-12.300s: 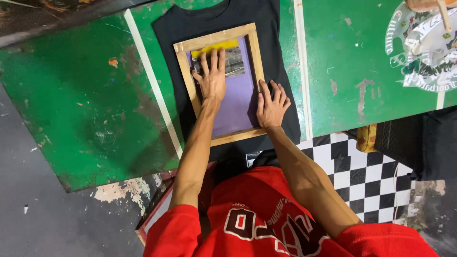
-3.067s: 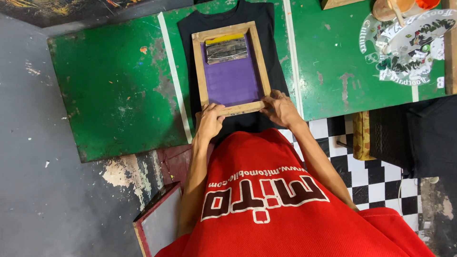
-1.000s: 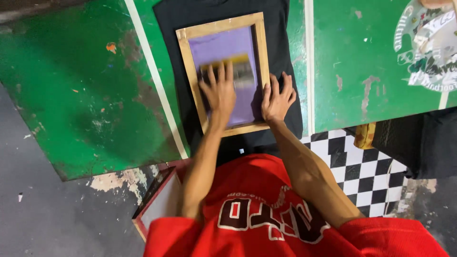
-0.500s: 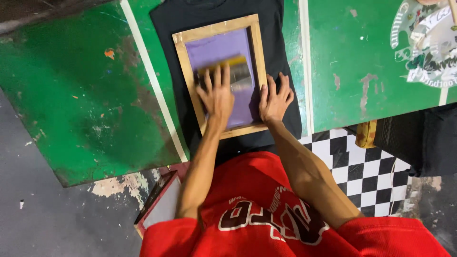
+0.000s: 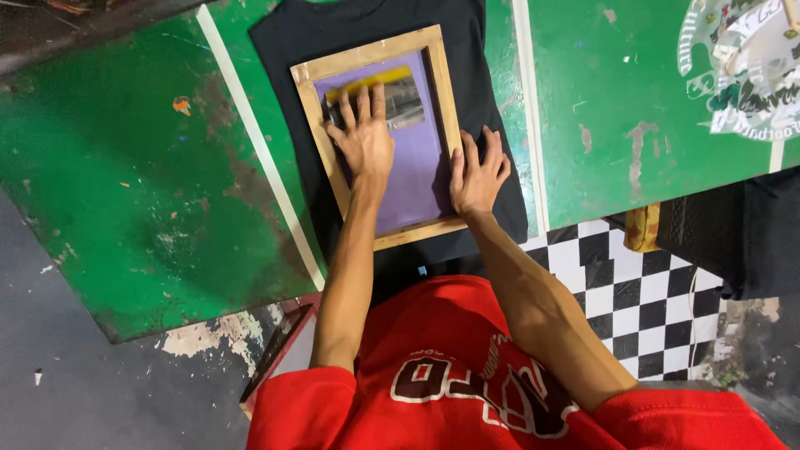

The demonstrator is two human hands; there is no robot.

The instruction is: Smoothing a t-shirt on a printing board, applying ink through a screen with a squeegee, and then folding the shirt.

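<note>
The left hand [image 5: 365, 137] is lying flat inside the wooden screen frame [image 5: 443, 100], fingers spread and pressing down on the purple mesh [image 5: 417, 162], with the fingertips reaching onto the squeegee [image 5: 398, 87], whose yellow edge is showing just beyond them. That squeegee is sitting at the far end of the mesh, straight ahead of the left fingers, its long axis running across the frame from side rail to side rail, while the frame's own long axis is running away from the person. The right hand [image 5: 477, 171] is resting open on the frame's right rail, fingers fanned and spilling partly onto the black T-shirt [image 5: 492, 50] underneath, so it is bracing the frame rather than touching the tool; the left hand is clearly the nearer one to the squeegee. Neither hand is gripping anything; both are lying palm down. The shirt is lying spread on the green table [image 5: 125, 167], with the frame sitting squarely on top of it near the table's near edge. Counting up: one frame, one squeegee, one black shirt, two hands at work. Off at the far right, a printed sheet [image 5: 742, 58] is lying on the table, well apart from the frame.
</note>
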